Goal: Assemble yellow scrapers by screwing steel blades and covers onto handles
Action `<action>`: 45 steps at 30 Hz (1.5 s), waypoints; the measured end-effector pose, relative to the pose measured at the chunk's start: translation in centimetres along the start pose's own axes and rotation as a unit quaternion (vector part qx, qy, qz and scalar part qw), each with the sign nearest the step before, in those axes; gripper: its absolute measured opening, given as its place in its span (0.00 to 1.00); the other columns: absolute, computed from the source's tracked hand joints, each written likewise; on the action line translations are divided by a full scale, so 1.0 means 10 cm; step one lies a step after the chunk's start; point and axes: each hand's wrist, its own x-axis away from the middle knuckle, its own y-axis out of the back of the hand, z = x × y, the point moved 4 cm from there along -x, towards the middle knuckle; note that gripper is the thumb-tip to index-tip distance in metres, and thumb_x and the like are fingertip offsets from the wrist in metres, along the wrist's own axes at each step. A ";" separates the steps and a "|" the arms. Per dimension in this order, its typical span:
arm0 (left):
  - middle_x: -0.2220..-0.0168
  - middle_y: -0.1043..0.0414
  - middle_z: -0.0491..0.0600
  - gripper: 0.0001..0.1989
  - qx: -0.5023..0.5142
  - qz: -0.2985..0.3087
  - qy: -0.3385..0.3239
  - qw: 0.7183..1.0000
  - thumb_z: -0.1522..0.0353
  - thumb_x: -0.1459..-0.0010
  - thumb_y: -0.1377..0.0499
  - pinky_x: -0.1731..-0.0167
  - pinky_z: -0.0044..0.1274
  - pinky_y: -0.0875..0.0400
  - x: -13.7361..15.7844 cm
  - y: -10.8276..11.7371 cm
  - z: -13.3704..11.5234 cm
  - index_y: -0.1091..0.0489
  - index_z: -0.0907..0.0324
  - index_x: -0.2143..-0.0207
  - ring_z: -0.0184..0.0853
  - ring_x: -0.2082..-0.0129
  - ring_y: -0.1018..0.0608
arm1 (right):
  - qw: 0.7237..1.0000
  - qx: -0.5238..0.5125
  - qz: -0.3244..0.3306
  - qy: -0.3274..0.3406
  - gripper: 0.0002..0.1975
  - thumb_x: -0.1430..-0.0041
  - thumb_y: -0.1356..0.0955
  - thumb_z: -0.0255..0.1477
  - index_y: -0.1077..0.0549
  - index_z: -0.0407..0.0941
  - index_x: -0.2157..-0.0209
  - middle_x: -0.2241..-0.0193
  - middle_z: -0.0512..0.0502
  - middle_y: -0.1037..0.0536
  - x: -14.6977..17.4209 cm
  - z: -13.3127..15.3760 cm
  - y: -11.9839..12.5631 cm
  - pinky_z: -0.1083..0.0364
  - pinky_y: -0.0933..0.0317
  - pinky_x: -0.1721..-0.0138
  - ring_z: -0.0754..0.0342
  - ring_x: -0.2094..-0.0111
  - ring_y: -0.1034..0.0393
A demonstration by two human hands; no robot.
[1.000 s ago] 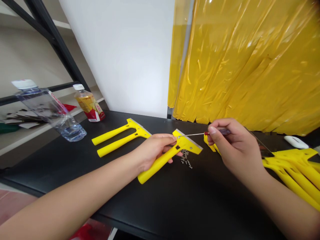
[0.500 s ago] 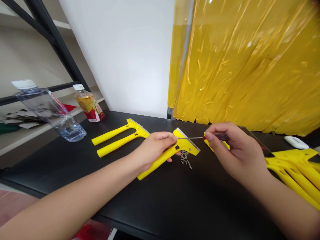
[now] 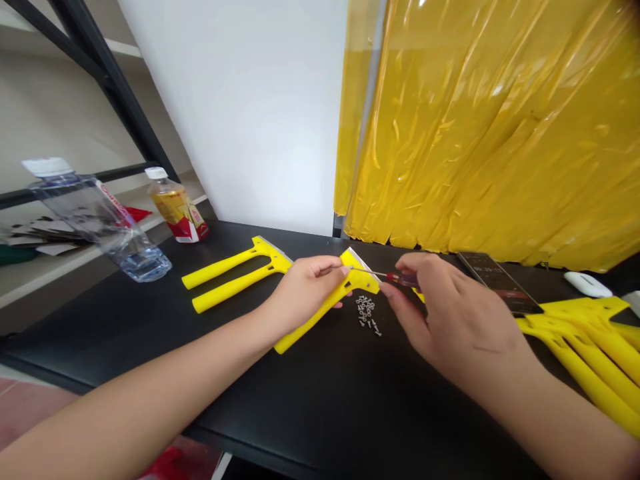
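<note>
My left hand (image 3: pixel 313 287) is closed around the neck of a yellow scraper (image 3: pixel 314 321), whose metal-edged head tilts up to the right. In my right hand (image 3: pixel 450 307) is a screwdriver (image 3: pixel 406 280) with a dark red handle. Its thin shaft reaches left across the scraper head, and the tip meets the head beside my left thumb, at a fastener partly hidden there. Small screws and nuts (image 3: pixel 367 312) lie in a loose pile on the table just below the scraper head. Two more yellow scrapers (image 3: pixel 227 291) rest to the left of my left hand.
A stack of yellow scraper handles (image 3: pixel 580 340) lies at the right, near a phone (image 3: pixel 493 280) and a white case (image 3: pixel 587 284). A clear bottle (image 3: pixel 107 223) and a drink bottle (image 3: pixel 177 210) stand at the left on the black table (image 3: pixel 320 407). Yellow plastic sheeting (image 3: pixel 490 133) hangs behind.
My right hand has turned, back now upward, and moved slightly left with the screwdriver. The held scraper's head has shifted a little left and up. More of the phone shows.
</note>
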 end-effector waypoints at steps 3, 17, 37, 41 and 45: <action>0.67 0.22 0.47 0.11 0.007 -0.012 -0.010 1.000 0.59 0.36 0.38 0.66 0.26 0.20 -0.01 0.01 -0.01 0.24 0.57 0.65 0.36 0.65 0.19 | 1.000 0.028 0.007 -0.003 0.08 0.27 0.36 0.35 0.33 0.46 0.61 0.74 0.50 0.26 0.00 0.05 -0.01 0.52 0.47 0.74 0.50 0.76 0.28; 0.67 0.24 0.47 0.13 -0.007 -0.035 -0.019 0.999 0.57 0.36 0.39 0.69 0.25 0.22 -0.04 0.06 0.01 0.28 0.56 0.68 0.38 0.62 0.18 | 0.998 0.019 0.040 -0.048 0.08 0.27 0.39 0.35 0.34 0.45 0.59 0.81 0.52 0.30 0.05 0.07 -0.10 0.56 0.57 0.81 0.54 0.85 0.37; 0.67 0.23 0.48 0.13 -0.042 -0.049 -0.022 0.998 0.57 0.36 0.39 0.73 0.23 0.24 -0.02 0.07 -0.03 0.27 0.56 0.67 0.39 0.62 0.18 | 0.996 0.009 0.058 -0.068 0.09 0.27 0.38 0.36 0.33 0.46 0.58 0.77 0.51 0.26 0.04 0.05 -0.13 0.56 0.57 0.79 0.51 0.82 0.30; 0.67 0.22 0.48 0.13 -0.042 -0.049 -0.024 0.998 0.57 0.36 0.39 0.74 0.22 0.25 -0.02 0.06 -0.02 0.27 0.57 0.66 0.40 0.61 0.18 | 0.996 0.018 0.053 -0.066 0.10 0.27 0.38 0.36 0.32 0.45 0.59 0.79 0.51 0.27 0.04 0.06 -0.13 0.56 0.57 0.79 0.51 0.83 0.32; 0.66 0.22 0.48 0.13 -0.046 -0.049 -0.025 0.997 0.57 0.36 0.40 0.74 0.22 0.25 -0.03 0.06 -0.02 0.27 0.57 0.66 0.40 0.61 0.18 | 0.997 0.024 0.051 -0.053 0.10 0.26 0.39 0.36 0.32 0.45 0.59 0.77 0.50 0.25 0.04 0.07 -0.14 0.56 0.56 0.79 0.51 0.81 0.30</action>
